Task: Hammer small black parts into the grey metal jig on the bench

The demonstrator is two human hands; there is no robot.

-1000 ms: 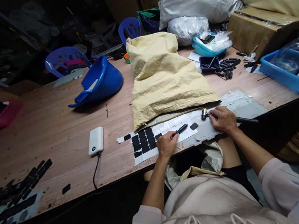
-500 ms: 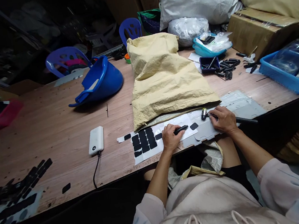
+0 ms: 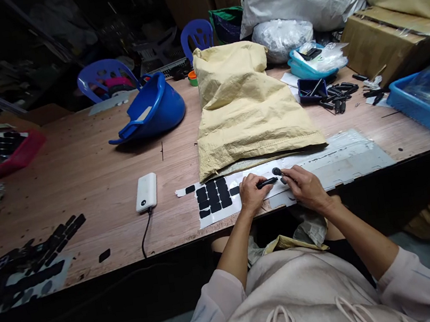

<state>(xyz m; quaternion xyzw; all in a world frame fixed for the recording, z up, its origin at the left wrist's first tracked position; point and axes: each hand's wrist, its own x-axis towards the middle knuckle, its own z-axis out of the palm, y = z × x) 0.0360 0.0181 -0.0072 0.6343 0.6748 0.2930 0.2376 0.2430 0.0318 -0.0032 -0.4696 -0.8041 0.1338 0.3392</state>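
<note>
My left hand [image 3: 252, 193] is closed round a slim black clip-like part [image 3: 267, 182] that lies on a white backing sheet [image 3: 207, 217] at the table's near edge. Several black rectangular pads [image 3: 214, 197] sit on that sheet just left of the hand. My right hand [image 3: 303, 186] is curled over a small hammer-like tool with a dark round head [image 3: 277, 171], which sits close to the tip of the black part. Both hands nearly touch each other.
A tan woven sack [image 3: 245, 108] lies behind the hands. A white power bank [image 3: 146, 191] with a cable sits to the left, a tipped blue basin [image 3: 151, 111] beyond it. Black parts [image 3: 334, 93], blue trays [image 3: 428, 102] and a cardboard box [image 3: 387, 44] stand at the right.
My right hand moved left with the tool and now meets my left hand over the black part. The left hand slid a little right. The camera shifted, so the scene sits further right.
</note>
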